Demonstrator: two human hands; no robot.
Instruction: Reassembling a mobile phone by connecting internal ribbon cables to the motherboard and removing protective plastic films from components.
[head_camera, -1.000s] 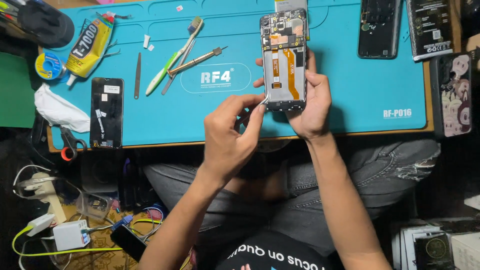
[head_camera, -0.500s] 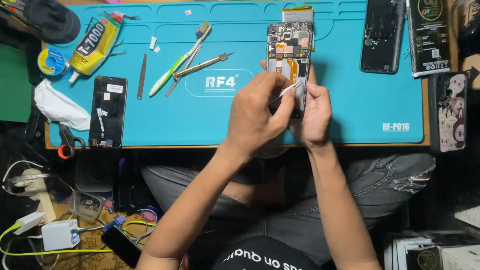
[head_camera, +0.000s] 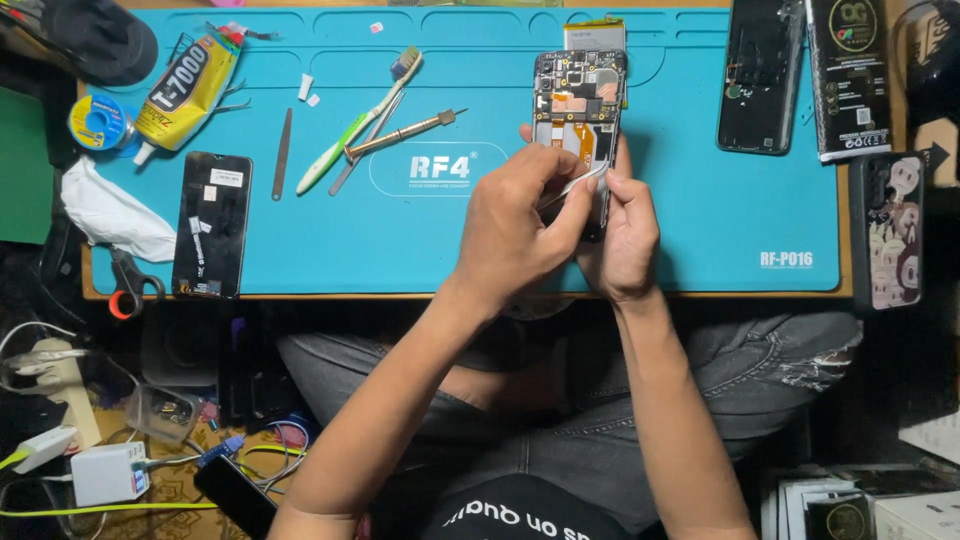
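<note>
Bare forearms and hands, grey ripped jeans, black shirt with white lettering.

Your right hand cradles an opened smartphone, back cover off, circuit board and orange flex cable showing, above the blue repair mat. Your left hand pinches a thin strip against the phone's lower part. A toothbrush, glue tube and dark screen panel lie to the left.
</note>
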